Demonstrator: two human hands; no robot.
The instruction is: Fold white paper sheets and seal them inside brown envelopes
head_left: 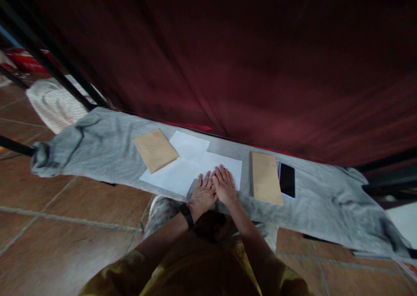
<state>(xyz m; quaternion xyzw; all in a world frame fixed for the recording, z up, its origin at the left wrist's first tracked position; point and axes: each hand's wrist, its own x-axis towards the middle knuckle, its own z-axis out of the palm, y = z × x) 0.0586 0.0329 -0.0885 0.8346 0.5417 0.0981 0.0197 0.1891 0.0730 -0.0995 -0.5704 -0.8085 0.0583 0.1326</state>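
My left hand (204, 195) lies flat, fingers stretched forward, at the near edge of the white paper sheets (224, 158). Beside it my right hand (224, 185) rests flat on the same white paper, its fingers out and its inner edge touching the left hand. Neither hand holds anything. The white sheets overlap and spread to the left. On their left part lies a tan envelope (155, 149), set at a slant. A second tan envelope (266, 178) sits to the right of my hands, apart from the paper.
A dark-screened phone (287, 180) lies right of the second envelope. Grey cloth (329, 200) covers the narrow bench. Behind it hangs a dark red curtain (228, 79). Black metal bars (58, 70) stand at the left, near a striped cloth (61, 103). Brown tiles (87, 218) form the floor.
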